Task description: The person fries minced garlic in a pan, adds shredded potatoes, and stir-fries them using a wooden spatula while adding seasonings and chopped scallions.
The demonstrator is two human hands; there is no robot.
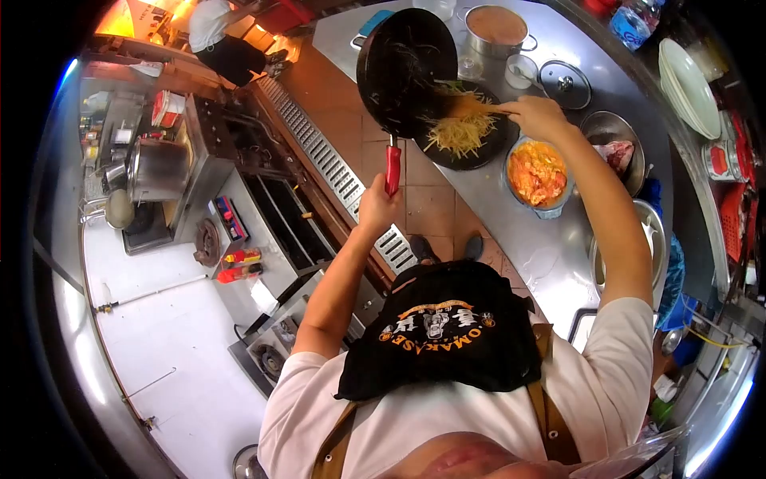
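My left hand [378,209] is closed round the red handle [392,169] of a black frying pan [403,64]. The pan is tilted steeply over a round black plate [501,142]. On that plate lies a heap of pale yellow shreds [459,134], perhaps potato. My right hand [539,118] grips a wooden spatula [472,105], its blade at the shreds beside the pan's edge. Some dark residue and a few shreds cling inside the pan. Just below my right forearm, a light-blue dish [550,213] holds a red and yellow food [536,172], which looks like tomato and egg.
On the steel table stand a pot [492,49] of brownish contents, a white bowl [520,73], a glass lid [565,85] and a metal bowl [600,121] with meat. Stove equipment and a stockpot [159,172] are at left. Another person [219,40] stands at upper left.
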